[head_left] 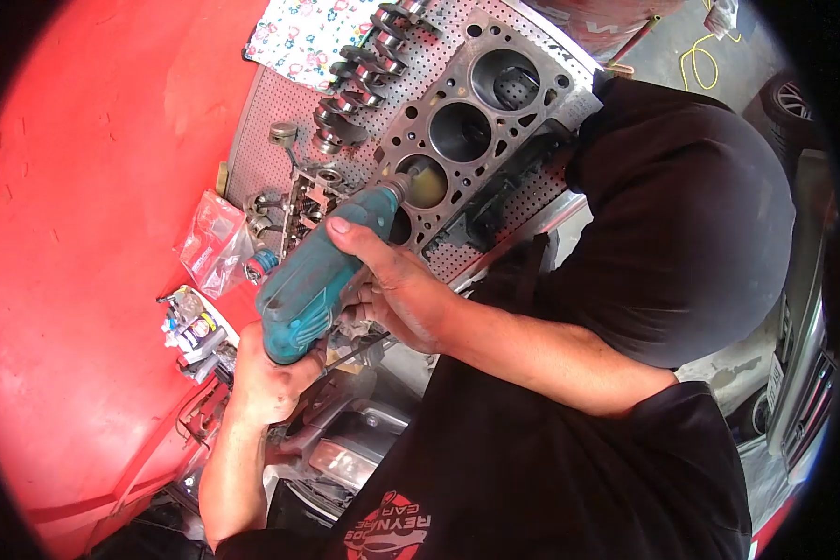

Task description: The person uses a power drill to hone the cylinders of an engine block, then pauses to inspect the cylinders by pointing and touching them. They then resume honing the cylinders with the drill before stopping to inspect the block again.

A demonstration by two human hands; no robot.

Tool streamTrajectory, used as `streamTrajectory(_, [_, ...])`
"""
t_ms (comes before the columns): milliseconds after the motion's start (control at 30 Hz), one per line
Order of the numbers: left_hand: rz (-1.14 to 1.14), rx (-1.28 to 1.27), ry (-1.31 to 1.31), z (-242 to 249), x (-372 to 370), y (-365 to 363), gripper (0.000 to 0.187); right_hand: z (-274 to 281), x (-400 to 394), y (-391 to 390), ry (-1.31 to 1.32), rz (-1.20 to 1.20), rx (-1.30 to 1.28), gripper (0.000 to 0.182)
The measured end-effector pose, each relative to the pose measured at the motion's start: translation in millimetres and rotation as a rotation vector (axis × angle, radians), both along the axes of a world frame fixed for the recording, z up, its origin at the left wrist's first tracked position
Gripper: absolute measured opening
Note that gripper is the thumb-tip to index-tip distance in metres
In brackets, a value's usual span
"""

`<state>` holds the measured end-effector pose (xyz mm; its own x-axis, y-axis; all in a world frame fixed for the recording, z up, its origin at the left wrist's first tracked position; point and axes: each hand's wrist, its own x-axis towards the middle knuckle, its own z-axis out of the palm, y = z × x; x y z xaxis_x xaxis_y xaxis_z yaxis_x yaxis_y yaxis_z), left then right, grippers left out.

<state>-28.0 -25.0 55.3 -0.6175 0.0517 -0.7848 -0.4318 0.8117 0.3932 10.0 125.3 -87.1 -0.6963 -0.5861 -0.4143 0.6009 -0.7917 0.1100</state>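
Observation:
A worn teal power drill (313, 271) slants across the middle of the view. My right hand (392, 285) wraps around its body from the side, thumb on top and fingers curled beneath. At its rear end my left hand (275, 378) is closed around the drill, partly hidden by the casing. The chuck (399, 185) points at one cylinder bore of a metal engine block (418, 133). A yellowish blurred patch (427, 185) shows inside that bore; the tool's tip cannot be made out. Two other bores lie beyond it, and one nearer is partly covered.
On the perforated bench top (252, 140) lie a crankshaft (369, 79), a floral cloth (303, 42), a piston (285, 133) and a plastic bag (217, 245). A red panel (84, 233) fills the left. A large dark fabric shape (691, 224) stands at right.

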Motion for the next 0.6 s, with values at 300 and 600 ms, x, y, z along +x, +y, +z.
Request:
streamTrajectory(300, [-0.087, -0.079, 0.007, 13.1, -11.0, 10.7, 0.018, -1.5, 0.7, 5.7, 0.028, 0.037, -0.071, 0.059])
streamTrajectory(600, [-0.136, -0.108, 0.015, 13.3, -12.7, 13.8, 0.019, -0.7, -0.4, 5.5, 0.023, 0.027, -0.060, 0.060])
